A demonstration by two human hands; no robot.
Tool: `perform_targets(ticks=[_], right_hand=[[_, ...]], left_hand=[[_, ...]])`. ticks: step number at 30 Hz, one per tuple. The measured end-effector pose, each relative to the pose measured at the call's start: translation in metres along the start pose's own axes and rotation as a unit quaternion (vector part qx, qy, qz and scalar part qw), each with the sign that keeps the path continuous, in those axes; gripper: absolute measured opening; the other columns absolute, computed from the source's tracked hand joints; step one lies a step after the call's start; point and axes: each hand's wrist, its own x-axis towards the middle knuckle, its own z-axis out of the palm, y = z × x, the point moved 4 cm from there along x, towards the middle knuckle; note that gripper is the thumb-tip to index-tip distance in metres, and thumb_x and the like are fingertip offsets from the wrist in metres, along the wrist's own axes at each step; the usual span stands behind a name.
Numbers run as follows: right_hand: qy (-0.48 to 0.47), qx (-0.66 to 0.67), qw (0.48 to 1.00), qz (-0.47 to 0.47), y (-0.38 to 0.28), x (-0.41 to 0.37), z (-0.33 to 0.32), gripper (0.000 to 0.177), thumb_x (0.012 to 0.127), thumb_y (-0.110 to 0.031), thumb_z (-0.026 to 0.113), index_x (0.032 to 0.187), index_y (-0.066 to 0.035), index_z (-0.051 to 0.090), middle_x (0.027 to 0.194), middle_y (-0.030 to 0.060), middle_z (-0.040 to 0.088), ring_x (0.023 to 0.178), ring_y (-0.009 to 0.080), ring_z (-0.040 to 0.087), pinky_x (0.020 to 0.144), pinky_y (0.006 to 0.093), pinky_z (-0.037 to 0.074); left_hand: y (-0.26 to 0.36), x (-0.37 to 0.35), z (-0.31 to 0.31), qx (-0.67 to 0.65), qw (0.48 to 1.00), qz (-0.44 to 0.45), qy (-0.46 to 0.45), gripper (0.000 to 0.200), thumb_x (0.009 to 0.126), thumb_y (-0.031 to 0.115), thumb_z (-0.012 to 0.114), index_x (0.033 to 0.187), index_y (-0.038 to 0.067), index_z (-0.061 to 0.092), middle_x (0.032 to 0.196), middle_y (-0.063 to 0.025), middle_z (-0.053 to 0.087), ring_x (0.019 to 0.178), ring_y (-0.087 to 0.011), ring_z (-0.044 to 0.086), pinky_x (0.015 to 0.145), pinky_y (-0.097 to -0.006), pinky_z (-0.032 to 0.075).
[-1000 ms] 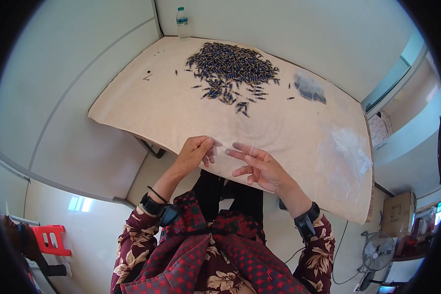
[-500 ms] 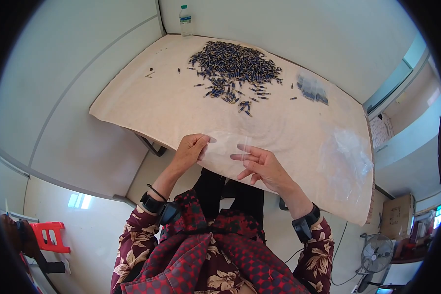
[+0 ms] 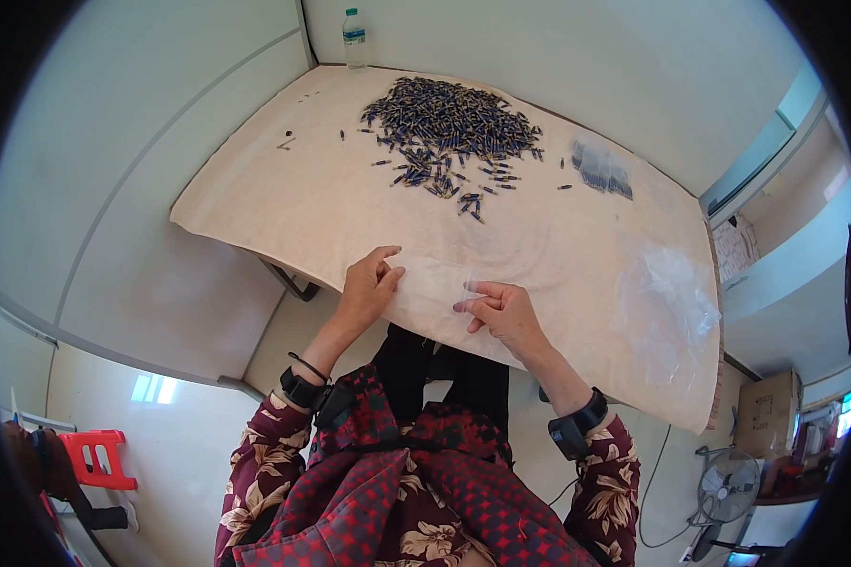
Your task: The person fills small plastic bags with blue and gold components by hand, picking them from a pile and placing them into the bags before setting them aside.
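Presently, small clear plastic bag (image 3: 433, 281) at near edge of beige cloth-covered table (image 3: 284, 203), left hand (image 3: 369, 283) pinching its left side, right hand (image 3: 501, 312) pinching its right, heap of dark blue cylinders (image 3: 449, 118) near far edge.

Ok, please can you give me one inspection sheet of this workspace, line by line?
Surface: table under a beige cloth, with nothing lying on its near left part.
Job's things: small clear bag held at the near edge; pile of small dark blue pieces at the far side, some strewn toward the middle.
Clutter: water bottle at the far corner; filled packet right of the pile; heap of clear bags at the right edge.
Hands: left hand and right hand each pinch one end of the small clear bag.
Cables: one thin cable on the floor at the right.
Surroundings: fan, cardboard box, red stool, pale walls.
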Motion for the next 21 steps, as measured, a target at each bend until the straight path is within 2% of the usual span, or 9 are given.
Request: perform_targets(ticks=[1, 4, 5, 8, 11, 17, 21], right_hand=[[0.003, 0.004, 1.000, 0.006, 0.002, 0.001, 0.000, 0.042, 0.086, -0.009, 0.059, 0.122, 0.012, 0.051, 0.095, 0.0123, 0.070, 0.060, 0.0103, 0.063, 0.047, 0.0188, 0.040], [0.010, 0.014, 1.000, 0.021, 0.005, 0.001, -0.001, 0.043, 0.087, -0.010, 0.058, 0.123, 0.012, 0.050, 0.097, 0.0128, 0.070, 0.061, 0.0099, 0.063, 0.047, 0.0184, 0.039], [0.015, 0.020, 0.999, 0.030, 0.006, -0.001, -0.003, 0.042, 0.088, -0.010, 0.058, 0.124, 0.011, 0.050, 0.099, 0.0130, 0.069, 0.061, 0.0092, 0.062, 0.046, 0.0178, 0.039], [0.027, 0.021, 0.999, 0.042, 0.004, -0.005, -0.007, 0.042, 0.089, -0.010, 0.057, 0.125, 0.010, 0.050, 0.103, 0.0133, 0.069, 0.062, 0.0086, 0.062, 0.046, 0.0172, 0.039], [0.037, 0.007, 0.998, 0.046, 0.000, -0.009, -0.012, 0.041, 0.090, -0.010, 0.054, 0.126, 0.009, 0.049, 0.105, 0.0135, 0.068, 0.063, 0.0087, 0.062, 0.047, 0.0175, 0.040], [0.082, -0.062, 0.995, -0.014, -0.017, 0.003, -0.033, 0.035, 0.090, -0.010, 0.052, 0.123, 0.005, 0.054, 0.102, 0.0125, 0.069, 0.065, 0.0085, 0.062, 0.048, 0.0179, 0.041], [0.124, -0.112, 0.984, -0.055, -0.032, 0.026, -0.050, 0.030, 0.090, -0.009, 0.052, 0.115, 0.005, 0.059, 0.098, 0.0113, 0.070, 0.066, 0.0091, 0.062, 0.049, 0.0185, 0.043]], left_hand=[[0.001, -0.001, 0.000, 0.001, 1.000, 0.000, 0.000, 0.026, 0.089, 0.006, 0.058, 0.114, -0.001, 0.059, 0.066, -0.0004, 0.055, 0.053, -0.0069, 0.048, 0.050, -0.0227, 0.040], [0.009, -0.003, -0.004, 0.093, 0.990, 0.088, 0.064, 0.031, 0.086, 0.002, 0.060, 0.116, 0.000, 0.057, 0.073, -0.0049, 0.058, 0.058, -0.0094, 0.051, 0.053, -0.0248, 0.042], [0.007, -0.002, -0.004, 0.093, 0.990, 0.087, 0.064, 0.031, 0.086, 0.002, 0.060, 0.116, 0.000, 0.057, 0.073, -0.0049, 0.058, 0.058, -0.0094, 0.051, 0.053, -0.0248, 0.042], [0.005, -0.004, -0.006, 0.170, 0.965, 0.180, 0.087, 0.029, 0.085, 0.001, 0.059, 0.114, 0.000, 0.058, 0.078, -0.0076, 0.058, 0.062, -0.0113, 0.052, 0.056, -0.0252, 0.043], [0.010, -0.003, -0.004, 0.151, 0.973, 0.154, 0.077, 0.024, 0.086, 0.002, 0.059, 0.110, 0.000, 0.060, 0.078, -0.0066, 0.059, 0.063, -0.0102, 0.052, 0.057, -0.0240, 0.043], [0.005, 0.030, -0.004, 0.068, 0.985, 0.123, 0.096, 0.016, 0.087, 0.004, 0.060, 0.102, -0.001, 0.064, 0.077, -0.0041, 0.061, 0.064, -0.0078, 0.052, 0.059, -0.0220, 0.043], [-0.007, 0.055, 0.001, -0.003, 0.997, 0.068, 0.046, 0.013, 0.088, 0.005, 0.059, 0.097, -0.001, 0.065, 0.075, -0.0028, 0.062, 0.066, -0.0069, 0.052, 0.060, -0.0214, 0.043]])
